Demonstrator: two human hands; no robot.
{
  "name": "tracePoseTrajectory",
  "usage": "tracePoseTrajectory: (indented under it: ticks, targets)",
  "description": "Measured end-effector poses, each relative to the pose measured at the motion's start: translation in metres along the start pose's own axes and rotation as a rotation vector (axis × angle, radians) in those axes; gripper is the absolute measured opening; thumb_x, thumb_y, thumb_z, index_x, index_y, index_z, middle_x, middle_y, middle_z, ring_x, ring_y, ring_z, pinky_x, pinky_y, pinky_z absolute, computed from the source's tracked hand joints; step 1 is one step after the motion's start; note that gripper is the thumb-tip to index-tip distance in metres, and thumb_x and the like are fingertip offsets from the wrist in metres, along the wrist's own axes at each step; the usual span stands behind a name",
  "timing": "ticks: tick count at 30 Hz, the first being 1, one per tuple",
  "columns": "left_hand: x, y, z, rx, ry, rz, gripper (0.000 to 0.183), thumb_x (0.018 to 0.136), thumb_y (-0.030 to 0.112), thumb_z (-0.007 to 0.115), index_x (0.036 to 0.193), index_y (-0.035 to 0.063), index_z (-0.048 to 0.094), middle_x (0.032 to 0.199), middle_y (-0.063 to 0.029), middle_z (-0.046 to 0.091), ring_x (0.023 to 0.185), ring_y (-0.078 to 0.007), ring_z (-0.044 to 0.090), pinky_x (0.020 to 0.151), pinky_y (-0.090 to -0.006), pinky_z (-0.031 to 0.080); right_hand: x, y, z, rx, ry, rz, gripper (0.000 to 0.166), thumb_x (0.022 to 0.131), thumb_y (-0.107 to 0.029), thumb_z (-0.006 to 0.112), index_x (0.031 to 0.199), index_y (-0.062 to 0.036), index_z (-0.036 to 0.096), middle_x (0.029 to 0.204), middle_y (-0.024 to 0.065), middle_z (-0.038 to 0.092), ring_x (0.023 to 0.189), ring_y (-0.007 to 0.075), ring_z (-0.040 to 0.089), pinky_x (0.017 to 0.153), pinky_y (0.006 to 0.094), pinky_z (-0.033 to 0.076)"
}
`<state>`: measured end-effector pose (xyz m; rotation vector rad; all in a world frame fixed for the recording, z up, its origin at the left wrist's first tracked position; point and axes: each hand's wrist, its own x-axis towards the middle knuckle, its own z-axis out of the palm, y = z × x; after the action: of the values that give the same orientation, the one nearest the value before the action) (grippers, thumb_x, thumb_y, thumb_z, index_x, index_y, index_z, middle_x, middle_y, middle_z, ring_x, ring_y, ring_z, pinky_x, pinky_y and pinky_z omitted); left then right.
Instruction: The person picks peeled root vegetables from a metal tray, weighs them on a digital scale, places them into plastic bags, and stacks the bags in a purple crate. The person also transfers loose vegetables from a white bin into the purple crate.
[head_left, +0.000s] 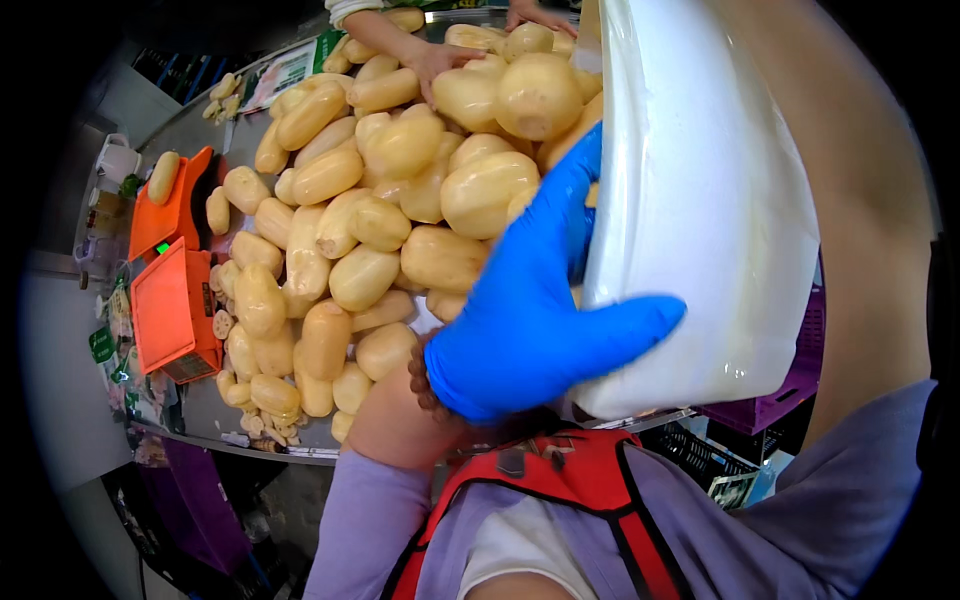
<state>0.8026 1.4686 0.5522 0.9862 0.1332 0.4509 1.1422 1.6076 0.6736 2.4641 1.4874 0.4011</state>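
My left hand (525, 307), in a blue glove with a brown bead bracelet at the wrist, grips the near-left edge of a large white container (697, 225), its thumb on the outer face. The container stands tilted over the right of the table. My right forearm shows blurred along the right rim; the hand at its end is out of view. A big heap of peeled lotus roots (442, 255) covers the metal table left of the container. Some are wet and shiny.
Another person's hands (442, 64) touch the heap's far side. At the left are an orange scale (176, 307) and a second orange device (176, 202) with a lotus root on it. A printed bag (281, 75) lies far left; a purple crate (795, 382) stands at the lower right.
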Motion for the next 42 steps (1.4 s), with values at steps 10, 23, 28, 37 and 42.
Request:
tracePoseTrajectory:
  ticks: [10,23,28,37,42]
  targets:
    - [0.041,0.015,-0.003,0.139,0.017,0.027,0.071,0.071,0.015,0.069,0.134,-0.0055,0.043,0.120,-0.0164,0.059,0.107,-0.0234,0.060,0.094,-0.0317,0.047,-0.303,0.149,0.070,1.296,0.984,0.102,0.038,0.098,-0.031,0.047,0.124,-0.0043,0.057,0.121,0.0109,0.059,0.108,0.0193,0.056,0.095,0.0327,0.045]
    - [-0.005,0.041,-0.084,-0.004,0.109,0.143,0.061,0.088,0.031,0.051,0.137,-0.0038,0.041,0.130,-0.0201,0.053,0.117,-0.0312,0.054,0.101,-0.0415,0.043,-0.337,-0.072,0.177,1.510,0.613,0.055,0.062,0.100,-0.020,0.039,0.149,0.0037,0.009,0.156,0.0208,0.009,0.145,0.0305,0.011,0.117,0.0356,0.010]
    - [-0.042,0.041,-0.186,-0.069,0.269,0.227,0.064,0.085,0.030,0.052,0.139,-0.0014,0.039,0.134,-0.0193,0.051,0.119,-0.0309,0.054,0.102,-0.0421,0.043,-0.312,-0.106,0.120,1.236,0.593,0.078,0.076,0.095,-0.042,0.048,0.148,0.0026,0.017,0.146,0.0349,0.022,0.135,0.0476,0.025,0.113,0.0461,0.020]
    - [-0.055,0.000,-0.255,-0.271,-0.134,0.367,0.055,0.097,0.033,0.038,0.142,0.0004,0.034,0.142,-0.0166,0.041,0.126,-0.0310,0.044,0.106,-0.0439,0.037,-0.275,-0.176,0.079,0.879,0.545,0.083,0.097,0.084,-0.066,0.049,0.142,0.0074,0.024,0.129,0.0473,0.031,0.118,0.0584,0.037,0.098,0.0597,0.032]
    - [-0.074,-0.048,-0.253,-0.361,-0.021,0.345,0.056,0.097,0.033,0.039,0.142,0.0004,0.034,0.142,-0.0164,0.041,0.126,-0.0308,0.044,0.106,-0.0438,0.037,-0.275,-0.179,0.078,0.967,0.460,-0.193,0.082,0.084,-0.058,0.058,0.137,0.0013,0.041,0.131,0.0413,0.039,0.123,0.0527,0.041,0.105,0.0508,0.032]
